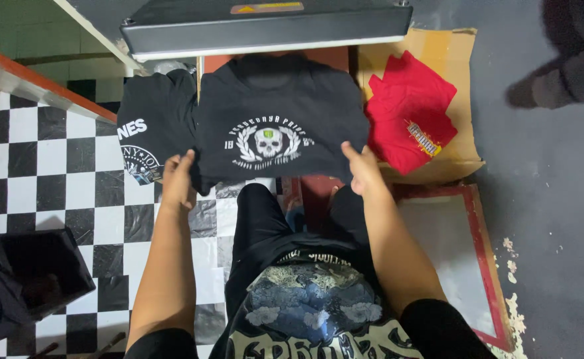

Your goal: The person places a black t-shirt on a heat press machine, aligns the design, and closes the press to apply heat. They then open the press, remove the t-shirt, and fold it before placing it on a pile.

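Item 1 — heat press (265,26): dark upper plate raised at the top of my view, with the lower bed beneath it almost wholly covered.

Item 2 — black T-shirt (279,126): spread flat on the bed, pale skull-and-wreath print facing up, its lower hem hanging off the near edge.

Item 3 — cardboard sheet (448,60) to the right, carrying a folded red shirt (408,119); a second black shirt (152,133) lies just beside the bed on the left.

Item 4 — left hand (178,181): fingers closed on the hem's left corner. Right hand (364,171): pinching the hem's right corner.

I judge the step to be positioning or lifting the printed shirt at the press. The next move calls for both corners kept level, so the cloth travels flat and the print stays uncreased.
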